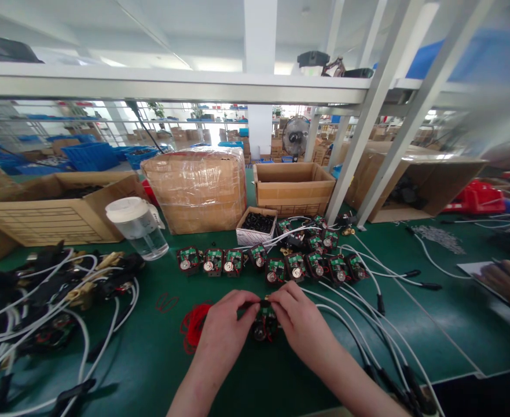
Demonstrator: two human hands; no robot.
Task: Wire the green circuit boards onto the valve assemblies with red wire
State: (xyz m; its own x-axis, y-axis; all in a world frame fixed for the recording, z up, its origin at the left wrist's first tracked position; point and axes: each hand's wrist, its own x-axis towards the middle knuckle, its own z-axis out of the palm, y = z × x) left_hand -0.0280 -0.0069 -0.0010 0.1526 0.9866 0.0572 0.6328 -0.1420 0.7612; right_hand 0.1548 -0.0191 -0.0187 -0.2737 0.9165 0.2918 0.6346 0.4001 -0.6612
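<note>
My left hand (228,319) and my right hand (297,315) meet over a small black-cased unit with a green circuit board (264,329). Thumb and forefinger of each hand are pinched together at the unit's far edge, one hand on either side. What lies right between the fingertips is too small to make out. Close by my left hand is a bundle of red wire (194,327), partly hidden by that hand. Beyond both hands stand several similar circuit board units (296,266) in uneven rows, some with white cables (345,310) running off to the right.
At the left lies a heap of black units with white cables and brass fittings (74,295). Behind are a clear water jug (144,231), a small box of black parts (257,225) and larger cartons (198,188). Another person's hand (509,284) is at the right edge.
</note>
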